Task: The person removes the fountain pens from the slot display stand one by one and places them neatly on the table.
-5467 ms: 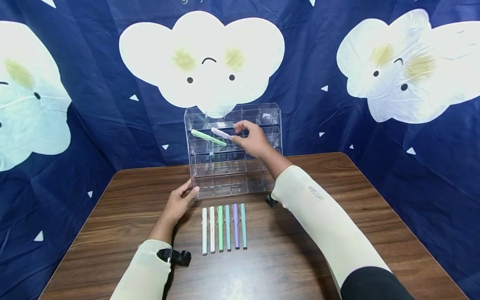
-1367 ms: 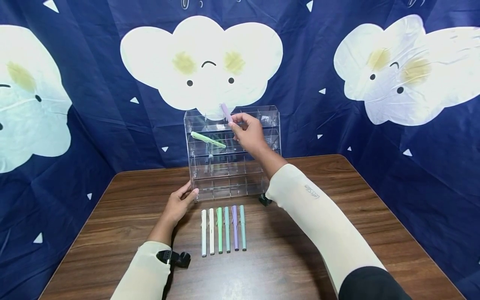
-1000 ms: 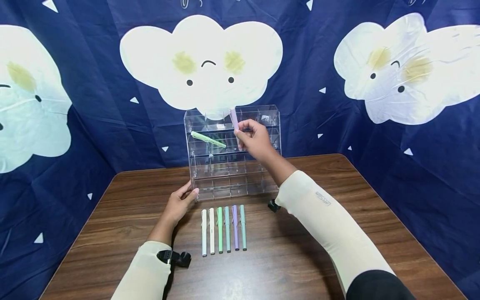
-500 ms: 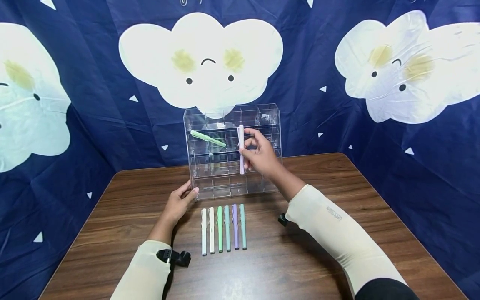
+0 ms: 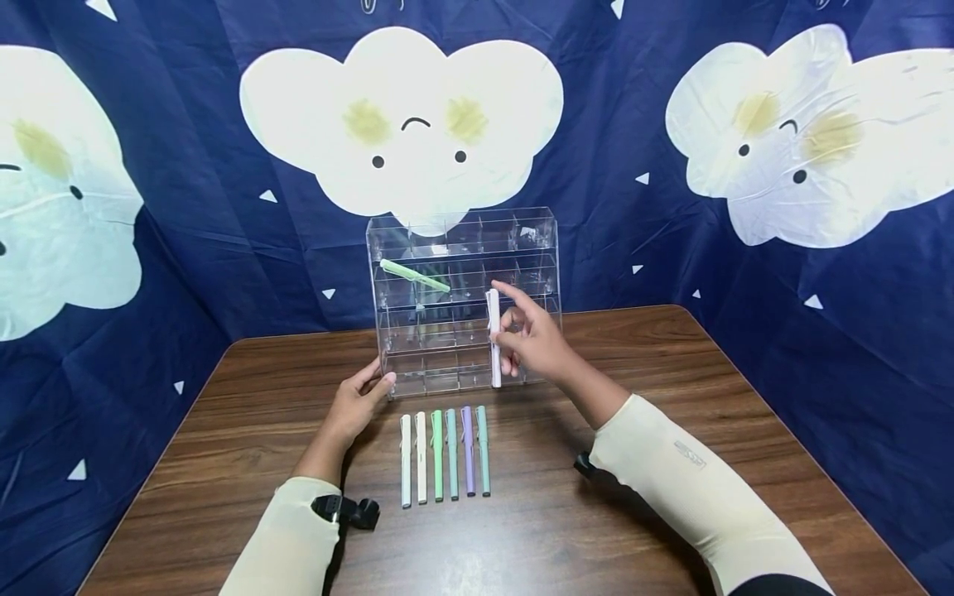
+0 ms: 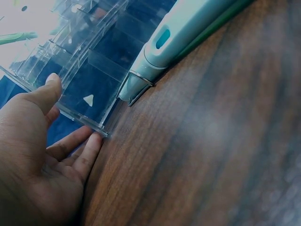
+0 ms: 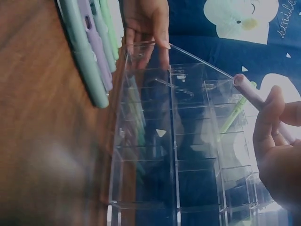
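Note:
A clear acrylic display rack (image 5: 440,381) with tiered compartments stands at the back of the table. My left hand (image 5: 359,403) holds its lower left corner, thumb in front and fingers behind the edge; the left wrist view shows this hand (image 6: 56,141) close up. My right hand (image 5: 535,335) pinches a pale lilac pen (image 5: 495,356), upright with its clip end up, in front of the rack's right half. Its index finger points outward, off the pen. A light green pen (image 5: 414,276) lies aslant in the second tier from the top, at the left.
Several pens lie side by side on the wooden table (image 5: 559,513) before the rack: white (image 5: 406,463), cream (image 5: 421,459), green (image 5: 437,459), teal (image 5: 452,459) and purple (image 5: 469,455) among them. A blue curtain (image 5: 611,265) with white clouds hangs behind.
My right hand has brought the lilac pen from the upper tiers down and to the right, turning it from slanted to upright. My left hand and the green pen have stayed put.

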The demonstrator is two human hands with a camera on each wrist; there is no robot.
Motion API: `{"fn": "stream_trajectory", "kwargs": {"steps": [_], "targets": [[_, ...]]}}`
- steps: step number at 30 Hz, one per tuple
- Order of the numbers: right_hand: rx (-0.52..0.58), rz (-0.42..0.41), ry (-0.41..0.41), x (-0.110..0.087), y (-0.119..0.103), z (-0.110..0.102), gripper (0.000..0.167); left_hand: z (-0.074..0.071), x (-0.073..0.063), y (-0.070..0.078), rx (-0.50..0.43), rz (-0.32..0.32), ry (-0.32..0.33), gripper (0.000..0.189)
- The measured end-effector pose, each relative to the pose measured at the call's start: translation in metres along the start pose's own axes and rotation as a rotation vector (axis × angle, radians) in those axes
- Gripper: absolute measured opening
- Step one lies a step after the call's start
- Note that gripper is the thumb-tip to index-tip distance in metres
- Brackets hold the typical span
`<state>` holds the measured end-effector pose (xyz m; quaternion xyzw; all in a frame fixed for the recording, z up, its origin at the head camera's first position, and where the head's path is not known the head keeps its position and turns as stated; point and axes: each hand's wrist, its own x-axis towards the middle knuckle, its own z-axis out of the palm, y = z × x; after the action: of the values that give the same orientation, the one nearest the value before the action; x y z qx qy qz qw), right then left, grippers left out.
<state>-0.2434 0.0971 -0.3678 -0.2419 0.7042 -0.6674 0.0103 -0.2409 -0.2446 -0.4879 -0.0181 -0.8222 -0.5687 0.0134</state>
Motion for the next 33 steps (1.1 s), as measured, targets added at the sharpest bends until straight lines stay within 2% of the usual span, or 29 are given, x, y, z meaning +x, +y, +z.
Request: {"fn": "stream_trajectory", "kwargs": {"steps": [6, 12, 19, 26, 33], "targets": [[0.009, 0.061, -0.021, -0.016, 0.015, -0.005, 0.081, 0.000, -0.001, -0.002, 0.010, -0.008, -0.005, 0.065], [-0.030, 0.125, -0.048, -0.031, 0.026, -0.006, 0.078, 0.000, 0.000, -0.001, 0.004, 0.010, -0.003, 0.063], [-0.098, 0.176, -0.151, -0.047, 0.036, -0.006, 0.076, 0.000, 0.000, 0.000, -0.011, 0.011, -0.012, 0.064], [-0.085, 0.224, -0.212, -0.057, 0.042, -0.007, 0.073, -0.002, -0.001, 0.002, 0.004, -0.004, 0.002, 0.063], [-0.090, 0.277, -0.302, -0.063, 0.051, -0.006, 0.071, 0.000, -0.002, 0.004, -0.040, 0.008, -0.005, 0.062]]}}
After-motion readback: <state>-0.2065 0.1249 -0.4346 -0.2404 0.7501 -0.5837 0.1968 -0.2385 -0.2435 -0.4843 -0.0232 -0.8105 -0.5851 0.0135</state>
